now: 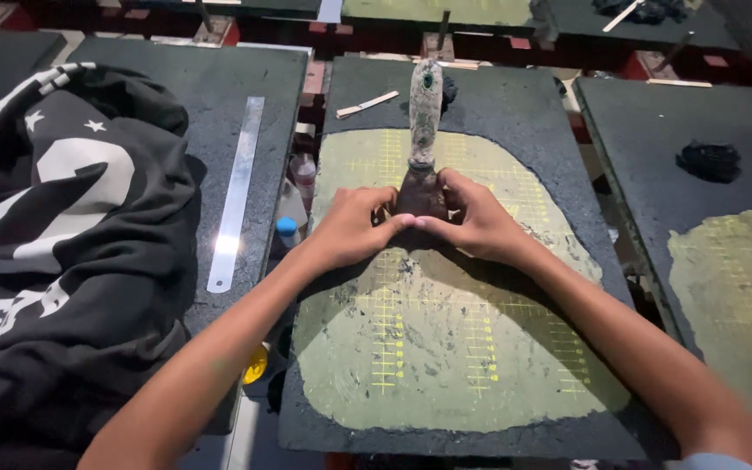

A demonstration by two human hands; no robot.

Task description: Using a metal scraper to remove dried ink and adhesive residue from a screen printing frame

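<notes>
A dirty scraper (pixel 424 130) with a long paint-stained handle lies blade-down on a dark printing pallet (pixel 524 130). The pallet has a pale yellow-green patch (pixel 446 348) marked with yellow grid lines. My left hand (pixel 352 228) and my right hand (pixel 473 219) press together on the scraper's blade end, fingers touching at the middle. The handle points away from me toward the pallet's far edge.
A black garment with white print (pixel 54 244) is piled on the left pallet, beside a long metal ruler (pixel 237 191). Small bottles (pixel 293 209) stand in the gap between pallets. A flat wooden stick (pixel 367 104) lies near the far edge. Another gridded pallet (pixel 733 287) is at right.
</notes>
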